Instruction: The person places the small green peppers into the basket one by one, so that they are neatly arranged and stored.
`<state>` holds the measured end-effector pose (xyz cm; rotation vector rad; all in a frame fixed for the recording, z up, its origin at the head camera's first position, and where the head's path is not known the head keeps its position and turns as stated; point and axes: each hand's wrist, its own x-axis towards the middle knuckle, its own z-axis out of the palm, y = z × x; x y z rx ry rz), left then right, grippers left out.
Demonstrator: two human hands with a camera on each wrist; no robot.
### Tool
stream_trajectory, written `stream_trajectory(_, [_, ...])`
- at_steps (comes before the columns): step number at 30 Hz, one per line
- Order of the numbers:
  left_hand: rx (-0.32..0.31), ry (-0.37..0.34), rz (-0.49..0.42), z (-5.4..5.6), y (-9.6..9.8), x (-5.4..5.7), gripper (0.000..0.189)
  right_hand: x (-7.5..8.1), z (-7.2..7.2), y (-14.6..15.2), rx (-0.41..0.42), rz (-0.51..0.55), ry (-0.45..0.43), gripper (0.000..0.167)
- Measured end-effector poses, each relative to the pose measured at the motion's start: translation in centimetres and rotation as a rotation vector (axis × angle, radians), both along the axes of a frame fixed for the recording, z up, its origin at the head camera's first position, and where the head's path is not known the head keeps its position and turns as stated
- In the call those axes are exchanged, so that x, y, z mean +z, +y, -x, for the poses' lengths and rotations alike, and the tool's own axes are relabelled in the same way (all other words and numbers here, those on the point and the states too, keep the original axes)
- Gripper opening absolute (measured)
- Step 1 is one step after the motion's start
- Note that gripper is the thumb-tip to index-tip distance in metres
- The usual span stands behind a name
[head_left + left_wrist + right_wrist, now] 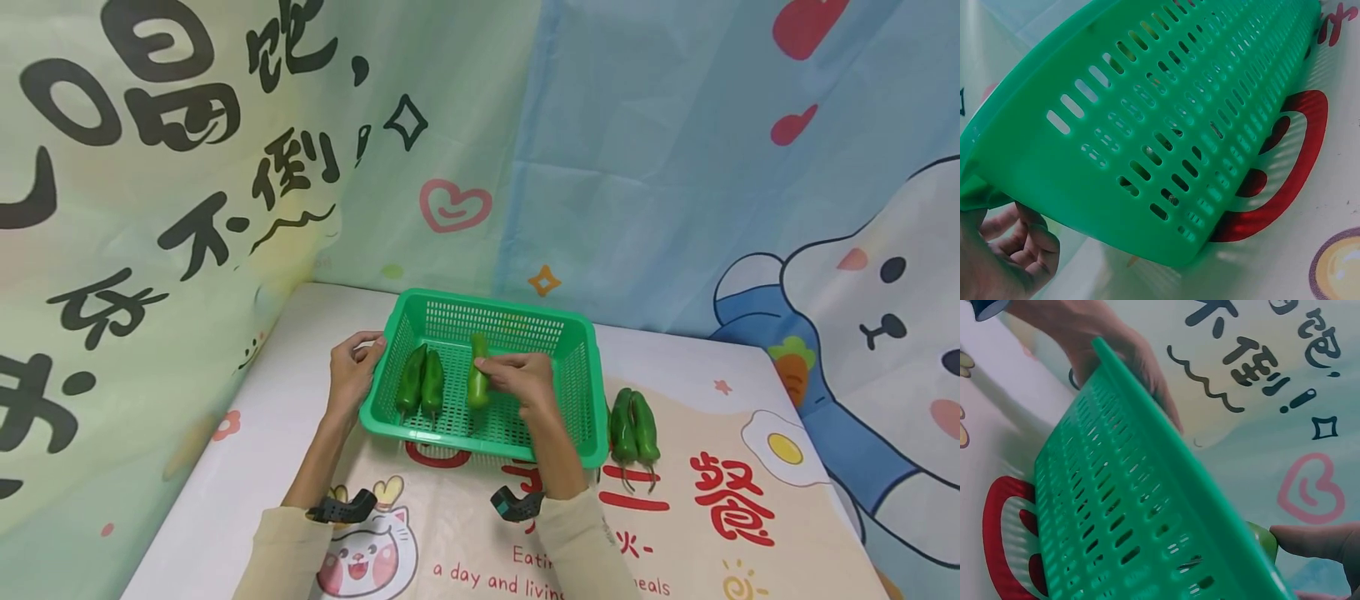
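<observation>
A green plastic basket [498, 307] with slotted walls stands on the table. My left hand [354, 373] holds its left rim, and in the left wrist view the fingers [1038, 250] are curled beneath the rim. Over the middle of the basket, my right hand [528, 385] pinches a green pepper [478, 393] between thumb and fingers, the pepper pointing lengthwise away from me. Two darker green peppers [411, 380] lie side by side at the basket's left. In the right wrist view, the basket wall [1104, 487] hides most of the held pepper [1265, 540].
Two more green peppers [645, 427] with long stems lie on the printed tablecloth [720, 417], close to the basket's right side. A cartoon-printed curtain [637, 167] hangs behind the table and along its left.
</observation>
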<state>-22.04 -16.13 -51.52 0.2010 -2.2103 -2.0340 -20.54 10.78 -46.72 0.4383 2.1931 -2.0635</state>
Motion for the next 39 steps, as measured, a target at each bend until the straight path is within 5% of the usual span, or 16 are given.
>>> stream_trajectory(17, [-0.001, -0.001, -0.001, 0.1, 0.2, -0.3, 0.035, -0.3, 0.5, -2.4, 0.091, -0.308, -0.012, 0.027])
stream_trajectory(26, [0.011, -0.008, 0.006, 0.1, 0.1, -0.2, 0.035, 0.4, 1.6, -4.1, 0.145, -0.562, 0.01, 0.024])
stream_trajectory(27, [0.01, -0.009, 0.006, 0.1, 0.1, -0.1, 0.035, -0.8, 2.3, -4.0, 0.149, -0.578, 0.035, 0.029])
stream_trajectory(30, [0.007, -0.01, 0.006, 0.1, 0.0, -0.2, 0.035, -0.9, 2.7, -4.6, 0.157, -0.612, 0.039, 0.042])
stream_trajectory(35, [0.006, -0.006, 0.011, 0.1, 0.1, -0.2, 0.035, -0.1, 2.6, -5.7, 0.153, -0.67, -0.012, 0.031])
stream_trajectory(39, [0.01, -0.006, 0.018, 0.1, 0.1, -0.1, 0.035, -0.3, 2.7, -6.1, 0.161, -0.705, -0.042, 0.046])
